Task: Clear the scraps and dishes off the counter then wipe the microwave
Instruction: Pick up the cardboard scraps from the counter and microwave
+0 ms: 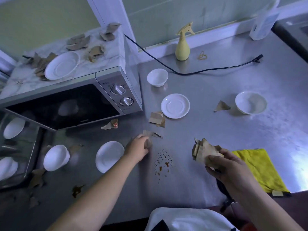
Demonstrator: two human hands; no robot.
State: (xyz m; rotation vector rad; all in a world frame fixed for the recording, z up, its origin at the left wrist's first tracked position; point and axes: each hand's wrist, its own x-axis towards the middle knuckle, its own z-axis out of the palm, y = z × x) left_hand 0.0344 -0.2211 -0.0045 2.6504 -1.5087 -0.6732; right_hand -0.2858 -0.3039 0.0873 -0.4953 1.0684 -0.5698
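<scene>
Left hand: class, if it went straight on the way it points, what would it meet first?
The left hand would first meet the brown scrap just ahead of it; blur hides whether they already touch. Beyond that, probably the folded scraps.

kitchen: steel counter (216,130), microwave (70,104), white bowls (250,102), saucers (175,105).

steel counter (233,130) | microwave (66,104) | bowls (157,77) | saucers (175,105) | paper scraps (156,118) | yellow cloth (260,169)

A plate (62,65) lies on the microwave (70,97) — sprayer (182,45) behind, right.
</scene>
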